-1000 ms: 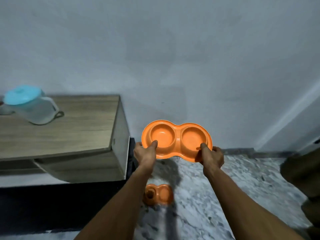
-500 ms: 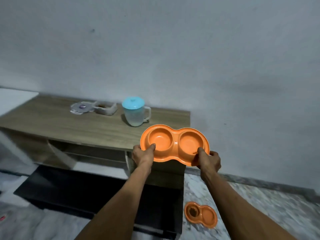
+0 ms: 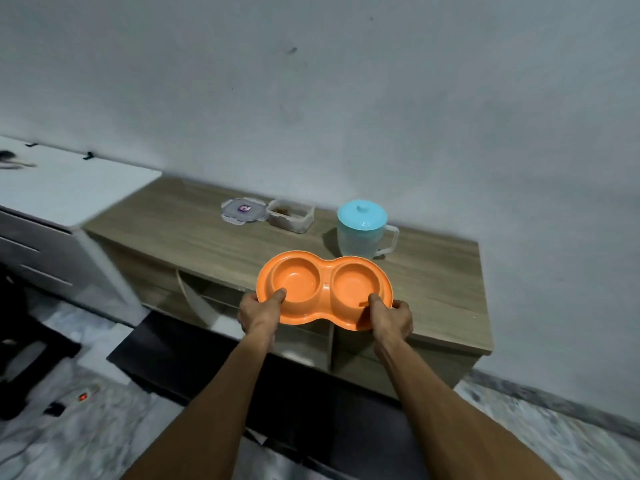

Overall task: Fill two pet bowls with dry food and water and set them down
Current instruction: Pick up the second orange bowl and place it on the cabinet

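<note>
An orange double pet bowl with two empty wells is held in the air over the front edge of a wooden cabinet top. My left hand grips its near left rim, thumb inside the left well. My right hand grips the near right rim, thumb in the right well. Behind the bowl stands a clear jug with a light blue lid. Further left sits an open clear food container with brown bits inside, its lid lying beside it.
A white unit with drawers adjoins the cabinet on the left. Open shelves lie under the cabinet top. A grey wall rises right behind it. A dark mat covers the marbled floor in front, with small items at lower left.
The view has swung left and toward the cabinet. Both hands carried the orange bowl over the cabinet's front edge. The second orange bowl on the floor has left the view.
</note>
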Tool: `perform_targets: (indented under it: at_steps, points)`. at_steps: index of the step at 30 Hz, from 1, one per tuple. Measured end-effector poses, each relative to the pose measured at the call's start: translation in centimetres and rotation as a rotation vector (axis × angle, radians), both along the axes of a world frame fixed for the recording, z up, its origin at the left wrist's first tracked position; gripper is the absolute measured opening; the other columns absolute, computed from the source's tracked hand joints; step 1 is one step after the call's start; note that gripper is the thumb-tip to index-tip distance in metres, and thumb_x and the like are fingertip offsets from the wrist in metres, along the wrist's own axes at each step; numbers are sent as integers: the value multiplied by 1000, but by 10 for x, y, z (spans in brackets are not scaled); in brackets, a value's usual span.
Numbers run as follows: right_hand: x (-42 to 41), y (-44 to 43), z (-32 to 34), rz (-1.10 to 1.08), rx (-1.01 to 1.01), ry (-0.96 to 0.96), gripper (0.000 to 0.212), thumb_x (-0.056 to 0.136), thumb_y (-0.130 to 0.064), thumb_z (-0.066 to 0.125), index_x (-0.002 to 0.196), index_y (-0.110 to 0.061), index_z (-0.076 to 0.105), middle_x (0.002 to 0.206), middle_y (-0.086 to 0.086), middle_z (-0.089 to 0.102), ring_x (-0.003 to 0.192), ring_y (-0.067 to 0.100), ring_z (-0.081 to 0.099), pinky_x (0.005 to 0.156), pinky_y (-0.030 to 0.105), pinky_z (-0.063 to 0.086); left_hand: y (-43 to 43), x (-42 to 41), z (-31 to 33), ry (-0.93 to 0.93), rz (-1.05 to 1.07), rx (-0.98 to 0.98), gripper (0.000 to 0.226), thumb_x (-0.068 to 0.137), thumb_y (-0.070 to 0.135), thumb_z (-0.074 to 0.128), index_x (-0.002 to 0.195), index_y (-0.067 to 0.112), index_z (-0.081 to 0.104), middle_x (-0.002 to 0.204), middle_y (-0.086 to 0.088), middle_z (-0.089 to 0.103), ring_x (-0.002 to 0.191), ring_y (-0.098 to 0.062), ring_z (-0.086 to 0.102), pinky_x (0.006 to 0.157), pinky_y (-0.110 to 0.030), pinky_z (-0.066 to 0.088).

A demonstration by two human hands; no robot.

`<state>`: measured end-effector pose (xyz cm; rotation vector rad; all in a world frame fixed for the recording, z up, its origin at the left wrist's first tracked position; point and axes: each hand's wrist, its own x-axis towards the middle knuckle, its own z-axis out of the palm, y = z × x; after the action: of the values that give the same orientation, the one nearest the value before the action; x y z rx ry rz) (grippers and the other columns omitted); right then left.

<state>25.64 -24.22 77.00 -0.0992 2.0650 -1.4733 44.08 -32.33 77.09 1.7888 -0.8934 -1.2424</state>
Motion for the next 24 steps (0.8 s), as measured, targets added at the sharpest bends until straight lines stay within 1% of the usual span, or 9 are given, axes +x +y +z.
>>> perform_targets:
  at_steps: [3,5,8,12,14,17,19,21,24]
  points:
    - [21,-36,-9,7,29,-23,51,80,-34,73,121,-10,56,122,15,59,107,33,59,93,48,52,-36,23,-10,-39,-15,4,47,67,40,82,99,14,60,103,-17,69,96,-41,68,86,-56,56]
    - [34,-60,-13,16,42,-31,52,78,-35,74,121,-11,56,123,16,58,107,34,59,93,49,52,-59,36,-14,-62,-19,3,49,68,39,83,101,10,60,103,-19,69,94,-41,68,85,-56,57]
    - [48,-93,-15,15,66,-34,57,76,-37,74,123,-11,56,124,17,59,108,36,59,94,50,52,-89,51,-13,-71,-25,-9,51,71,37,82,106,4,64,103,-19,70,92,-38,69,84,-51,58]
    - [61,-130,-21,4,106,-22,61,74,-40,74,126,-12,55,126,16,58,111,35,58,97,49,50,-127,64,-18,-84,-75,-11,45,77,34,79,105,2,63,99,-12,68,88,-31,65,78,-38,54]
    - [65,-149,-24,-15,122,-21,60,76,-40,74,127,-13,55,127,15,58,111,35,58,97,48,51,-152,69,-25,-70,-105,2,45,76,33,81,104,2,63,100,-13,68,88,-31,66,80,-40,56]
    - [70,-172,-27,-55,142,-16,57,80,-37,73,127,-10,56,126,16,59,112,35,58,94,45,50,-188,73,-38,-33,-155,42,52,66,40,84,98,5,64,101,-17,70,88,-35,69,78,-52,60]
    - [74,-187,-30,-94,174,-8,57,80,-37,73,127,-10,57,126,16,60,113,36,58,96,46,50,-216,78,-53,-96,-217,70,65,49,58,80,92,11,66,96,-12,70,87,-34,69,76,-50,60]
    - [79,-198,-34,-126,197,-4,58,79,-39,73,127,-10,56,127,17,59,114,36,57,98,49,49,-242,79,-67,-153,-283,90,70,36,69,72,83,19,63,92,-8,69,86,-32,69,74,-48,61]
    - [84,-214,-42,-183,228,9,58,79,-40,73,127,-9,57,126,18,60,115,37,57,99,50,49,-278,79,-89,-226,-377,95,76,32,75,70,85,21,61,97,-7,69,88,-32,69,71,-46,61]
